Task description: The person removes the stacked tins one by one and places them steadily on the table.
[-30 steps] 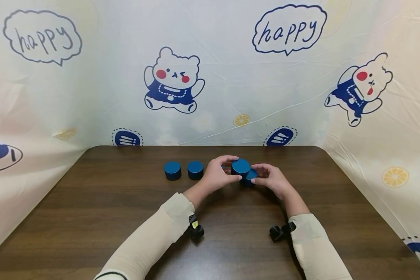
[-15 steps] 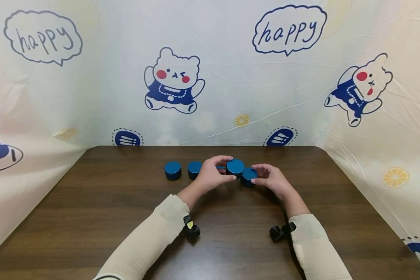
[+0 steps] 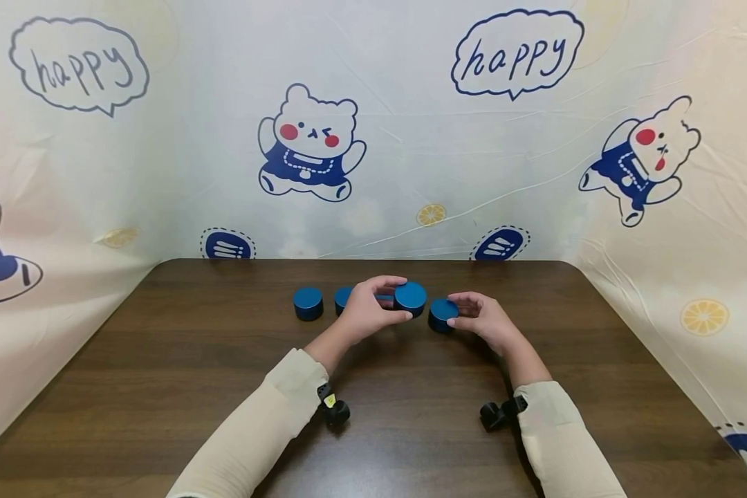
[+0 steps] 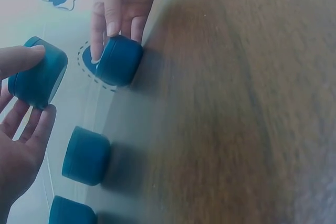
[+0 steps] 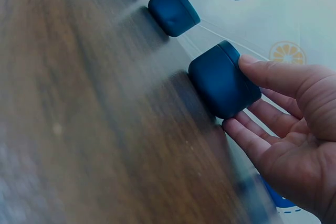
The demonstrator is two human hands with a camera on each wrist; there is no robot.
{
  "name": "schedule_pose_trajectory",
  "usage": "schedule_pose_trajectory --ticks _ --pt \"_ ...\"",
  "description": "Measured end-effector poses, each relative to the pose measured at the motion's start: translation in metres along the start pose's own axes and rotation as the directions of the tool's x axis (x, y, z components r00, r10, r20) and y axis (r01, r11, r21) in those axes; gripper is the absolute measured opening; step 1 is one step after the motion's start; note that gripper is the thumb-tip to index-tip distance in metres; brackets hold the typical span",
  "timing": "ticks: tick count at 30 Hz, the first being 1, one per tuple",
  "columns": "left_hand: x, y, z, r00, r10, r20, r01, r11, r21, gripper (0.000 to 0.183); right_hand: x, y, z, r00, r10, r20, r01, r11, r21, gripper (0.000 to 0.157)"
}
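Note:
My left hand [image 3: 367, 308] grips a round blue lidded tin [image 3: 409, 297] between thumb and fingers. In the left wrist view this tin [image 4: 39, 74] is tilted, with its pale underside partly showing. To the right, my right hand [image 3: 482, 319] holds a second blue tin [image 3: 442, 316] by its side, thumb on the near edge and fingers behind. That tin [image 5: 223, 80] stands low at the tabletop in the right wrist view. A small gap separates the two held tins. A strip of blue shows behind the left fingers, mostly hidden.
Left of the left hand, a matching blue tin [image 3: 308, 304] stands on the brown wooden table [image 3: 224, 387]. Beside it another tin [image 3: 342, 301] is partly covered by the hand. A printed cloth [image 3: 398, 138] hangs behind the table's far edge.
My left hand has moved left with its tin, away from the right hand's tin, which is now uncovered. The right hand has stayed in place.

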State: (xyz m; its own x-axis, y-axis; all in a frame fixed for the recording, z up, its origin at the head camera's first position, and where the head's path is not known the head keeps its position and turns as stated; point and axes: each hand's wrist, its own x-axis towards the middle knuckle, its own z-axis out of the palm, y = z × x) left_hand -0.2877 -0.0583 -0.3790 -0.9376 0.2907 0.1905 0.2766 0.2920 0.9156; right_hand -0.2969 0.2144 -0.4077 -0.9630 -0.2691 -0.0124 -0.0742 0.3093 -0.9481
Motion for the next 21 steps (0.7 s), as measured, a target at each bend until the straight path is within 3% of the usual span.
schedule_pose_trajectory --ticks 21 --pt "-0.010 -0.004 -0.025 0.998 -0.011 -0.070 0.008 0.999 -0.043 0.056 -0.002 -0.001 0.000 1.000 -0.008 0.013 0.008 1.000 0.007 0.051"
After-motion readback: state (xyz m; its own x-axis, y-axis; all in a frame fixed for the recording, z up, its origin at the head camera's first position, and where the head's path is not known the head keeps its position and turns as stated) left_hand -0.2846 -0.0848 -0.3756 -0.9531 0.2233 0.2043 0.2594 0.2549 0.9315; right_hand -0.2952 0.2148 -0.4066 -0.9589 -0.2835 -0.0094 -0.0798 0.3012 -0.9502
